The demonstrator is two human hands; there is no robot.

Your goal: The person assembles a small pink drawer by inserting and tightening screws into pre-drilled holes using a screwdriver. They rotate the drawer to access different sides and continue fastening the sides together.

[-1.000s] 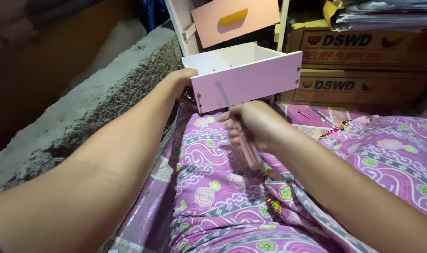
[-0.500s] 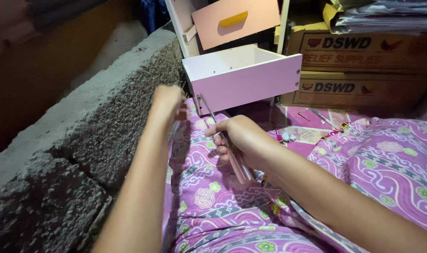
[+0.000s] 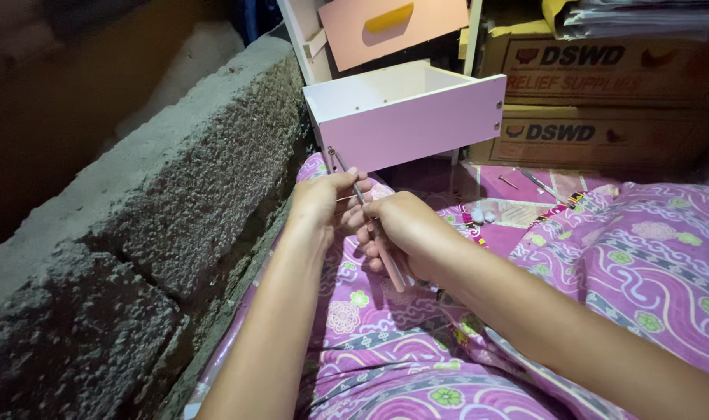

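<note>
A purple floral patterned cloth [image 3: 416, 365] covers the floor. Near its far edge lie a thin metal screw [image 3: 508, 182], a small white plastic bag of fittings [image 3: 483, 213], and stacked brown cardboard boxes [image 3: 603, 136].

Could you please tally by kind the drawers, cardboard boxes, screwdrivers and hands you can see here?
Drawers: 2 – pink drawer, peach drawer
Cardboard boxes: 2 – upper box, lower box
Screwdrivers: 1 – screwdriver
Hands: 2 – left hand, right hand
Total: 7

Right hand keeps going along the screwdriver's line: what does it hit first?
Most likely the pink drawer front, at its lower left corner. The right hand aims the screwdriver up and left, with its tip right at that corner; the left hand steadies the shaft. Depth is unclear.
</note>
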